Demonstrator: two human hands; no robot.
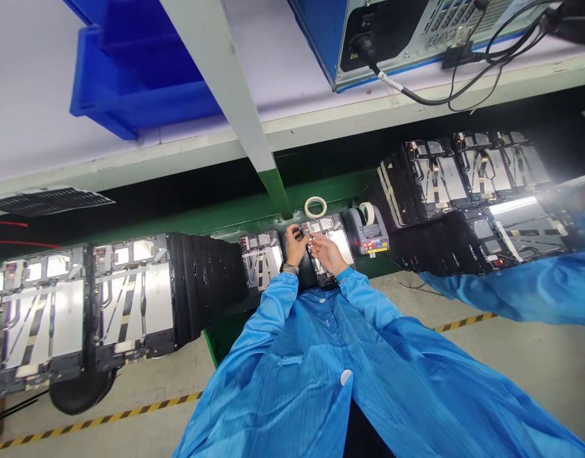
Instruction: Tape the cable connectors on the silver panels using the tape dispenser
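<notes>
A flat black-framed unit with a silver panel (340, 242) lies on the green bench in front of me. My left hand (295, 249) is at its upper left edge, fingers curled and closed together. Over the unit's left part, my right hand (327, 252) has thumb and fingers pinched close to the left fingertips. Whatever sits between the fingertips is too small to make out. A similar unit (263, 259) lies left of my hands. Beyond the worked unit is a roll of tape (316, 207), and to its right stands a grey tape dispenser (368, 230) with a white roll.
Long rows of similar units (132, 299) stretch left, with stacked units (438, 175) on the right. A co-worker's blue sleeve (521, 286) reaches in from the right. Above are a shelf post (235, 83), blue bins (144, 102) and a computer case (321, 38) with cables.
</notes>
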